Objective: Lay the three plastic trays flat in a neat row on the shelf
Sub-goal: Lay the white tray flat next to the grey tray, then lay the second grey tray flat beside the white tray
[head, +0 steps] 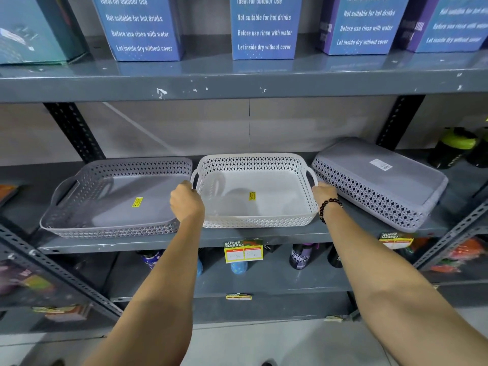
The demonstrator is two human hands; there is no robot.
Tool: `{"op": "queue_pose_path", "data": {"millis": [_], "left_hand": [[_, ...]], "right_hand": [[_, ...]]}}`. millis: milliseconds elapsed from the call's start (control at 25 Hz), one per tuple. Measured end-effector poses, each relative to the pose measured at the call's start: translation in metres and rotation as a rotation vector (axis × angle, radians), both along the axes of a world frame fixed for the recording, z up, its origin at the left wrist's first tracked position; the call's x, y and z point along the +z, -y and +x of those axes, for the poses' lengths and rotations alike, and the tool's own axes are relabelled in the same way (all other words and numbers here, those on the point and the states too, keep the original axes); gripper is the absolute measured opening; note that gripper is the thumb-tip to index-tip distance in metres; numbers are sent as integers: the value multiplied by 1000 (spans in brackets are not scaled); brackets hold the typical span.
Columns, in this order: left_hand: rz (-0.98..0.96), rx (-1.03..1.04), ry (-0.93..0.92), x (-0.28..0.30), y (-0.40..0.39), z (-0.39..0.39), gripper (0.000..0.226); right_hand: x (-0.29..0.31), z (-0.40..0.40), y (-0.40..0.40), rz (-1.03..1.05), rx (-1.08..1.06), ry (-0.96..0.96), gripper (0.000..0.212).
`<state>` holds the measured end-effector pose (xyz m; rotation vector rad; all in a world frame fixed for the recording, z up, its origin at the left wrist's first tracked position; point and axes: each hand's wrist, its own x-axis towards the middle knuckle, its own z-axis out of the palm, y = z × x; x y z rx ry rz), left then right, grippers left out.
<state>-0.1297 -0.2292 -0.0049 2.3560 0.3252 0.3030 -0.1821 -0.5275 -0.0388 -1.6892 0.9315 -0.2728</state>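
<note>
Three perforated plastic trays rest on the grey metal shelf (200, 237). The grey tray (118, 199) at the left lies flat, open side up, with a yellow sticker inside. The white tray (256, 191) in the middle also lies open side up. My left hand (186, 200) grips its left handle and my right hand (324, 192), with a dark bead bracelet on the wrist, grips its right handle. The third tray, grey (380, 180), lies upside down at the right, tilted, its near corner over the shelf's front edge.
Blue boxes (264, 27) stand on the shelf above. Dark bottles with green lids (454, 146) stand at the far right of the tray shelf. Price tags (243, 250) hang on the shelf's front edge, and bottles stand on the shelf below.
</note>
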Motion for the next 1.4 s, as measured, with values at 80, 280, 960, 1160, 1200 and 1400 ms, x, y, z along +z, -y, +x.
{"op": "queue_pose_path", "data": {"millis": [80, 280, 960, 1160, 1200, 1400], "left_hand": [[2, -55, 40, 8, 6, -1, 24], [-28, -222, 65, 18, 53, 5, 19], [37, -720, 81, 28, 370, 32, 40], [139, -776, -267, 20, 405, 56, 64], [138, -764, -329, 18, 407, 60, 73], [123, -707, -436, 17, 411, 68, 84]], "right_hand": [[7, -2, -7, -45, -48, 74, 30], [31, -19, -7, -205, -150, 151, 22], [41, -81, 234, -86, -491, -283, 68], [44, -69, 261, 72, -354, -160, 53], [45, -68, 262, 92, -375, -169, 55], [52, -68, 264, 174, -446, -141, 61]]}}
